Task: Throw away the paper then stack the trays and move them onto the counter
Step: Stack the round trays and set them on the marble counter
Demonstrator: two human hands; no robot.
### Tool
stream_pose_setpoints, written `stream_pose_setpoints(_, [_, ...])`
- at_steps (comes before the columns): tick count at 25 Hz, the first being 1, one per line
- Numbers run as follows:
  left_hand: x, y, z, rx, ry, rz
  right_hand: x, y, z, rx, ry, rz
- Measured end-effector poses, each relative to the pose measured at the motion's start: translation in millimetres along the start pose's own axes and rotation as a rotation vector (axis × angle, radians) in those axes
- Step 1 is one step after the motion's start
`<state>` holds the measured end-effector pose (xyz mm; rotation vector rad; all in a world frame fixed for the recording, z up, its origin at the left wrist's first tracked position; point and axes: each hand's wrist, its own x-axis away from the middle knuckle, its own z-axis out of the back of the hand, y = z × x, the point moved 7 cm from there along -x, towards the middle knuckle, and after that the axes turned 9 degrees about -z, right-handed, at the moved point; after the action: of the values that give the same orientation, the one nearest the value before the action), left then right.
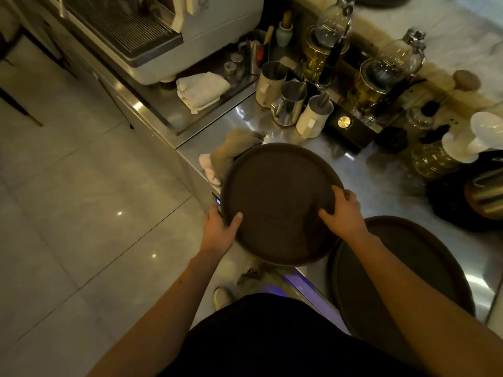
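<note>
A round dark brown tray (275, 186) hangs over the corner of the steel counter (381, 170), and both my hands hold it. My left hand (220, 227) grips its near left rim, thumb on top. On the near right rim sits my right hand (343, 210), fingers curled over the edge. A second round dark tray (408, 265) lies flat on the counter to the right, partly under my right forearm and partly under the held tray. No paper is visible.
Rags (231, 153) lie on the counter just beyond the held tray. Metal jugs (288, 104), glass siphon brewers (381, 77) and a white dripper (484, 134) crowd the back and right. A coffee machine (163, 31) and folded towel (201, 88) stand at the left. Tiled floor (81, 200) lies at the left.
</note>
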<state>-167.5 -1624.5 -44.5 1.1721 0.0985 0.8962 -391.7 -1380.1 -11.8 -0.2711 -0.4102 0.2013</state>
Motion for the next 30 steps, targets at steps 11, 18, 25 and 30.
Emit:
stream_pose_setpoints(11, [-36, 21, -19, -0.062, 0.002, 0.201, -58, 26, -16, -0.14, -0.095, -0.164])
stream_pose_setpoints(18, [-45, 25, -16, -0.107, 0.017, 0.242, -60, 30, -5, -0.32, -0.045, -0.207])
stream_pose_setpoints(25, [-51, 48, 0, -0.042, 0.025, 0.144, -40, 32, 16, -0.402, 0.09, -0.266])
stream_pose_setpoints(30, [-57, 76, 19, 0.084, -0.005, -0.023, -1, 28, 42, -0.475, 0.257, -0.295])
